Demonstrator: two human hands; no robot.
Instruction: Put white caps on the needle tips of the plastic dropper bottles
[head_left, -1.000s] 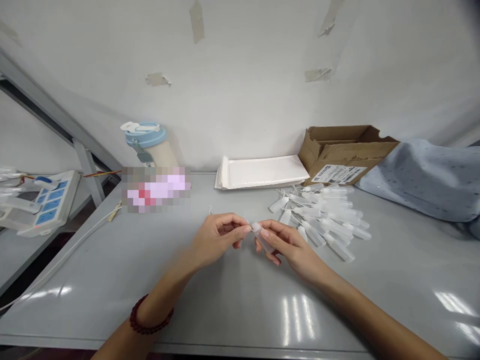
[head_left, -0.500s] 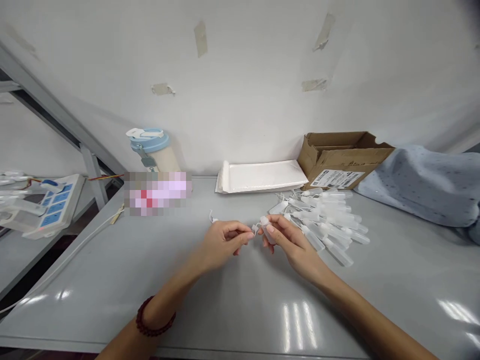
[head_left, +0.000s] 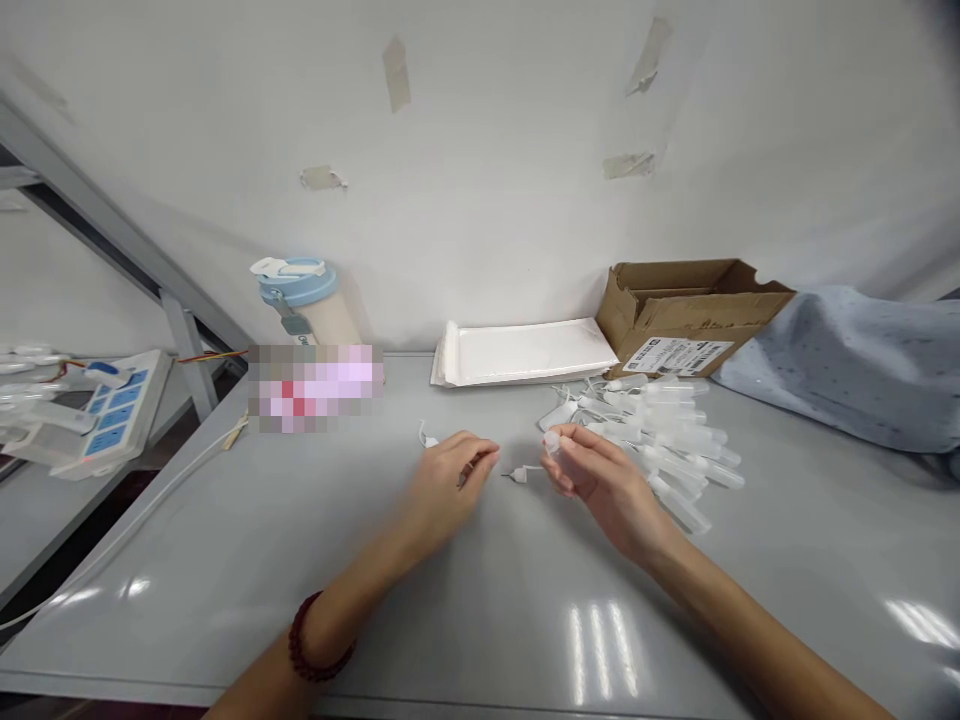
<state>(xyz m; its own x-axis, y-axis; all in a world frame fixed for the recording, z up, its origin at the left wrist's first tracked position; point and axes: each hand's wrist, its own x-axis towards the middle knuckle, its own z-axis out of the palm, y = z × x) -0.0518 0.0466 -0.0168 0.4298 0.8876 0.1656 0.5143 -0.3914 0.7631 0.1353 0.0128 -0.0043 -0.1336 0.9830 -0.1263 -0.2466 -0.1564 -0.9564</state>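
Observation:
My right hand (head_left: 600, 480) is closed round a small clear plastic bottle (head_left: 553, 441), whose open neck points left. Its small white tip cap (head_left: 517, 474) hangs just left of the hand on a thin tether. My left hand (head_left: 448, 483) hovers low over the grey table (head_left: 300, 540), fingers curled and pinched on something I cannot make out. A loose white cap (head_left: 429, 438) lies just behind the left hand. A pile of several more clear bottles (head_left: 667, 435) lies right of my right hand.
At the back stand a blue-lidded cup (head_left: 304, 300), a stack of white bags (head_left: 525, 352) and an open cardboard box (head_left: 686, 310). A blue-grey cloth (head_left: 847, 365) lies at the right. A white power strip (head_left: 112, 410) sits on the left shelf.
My hands have drawn apart. The cap has come off the bottle's neck and now dangles between them, and the right hand has lifted the bottle slightly toward the pile.

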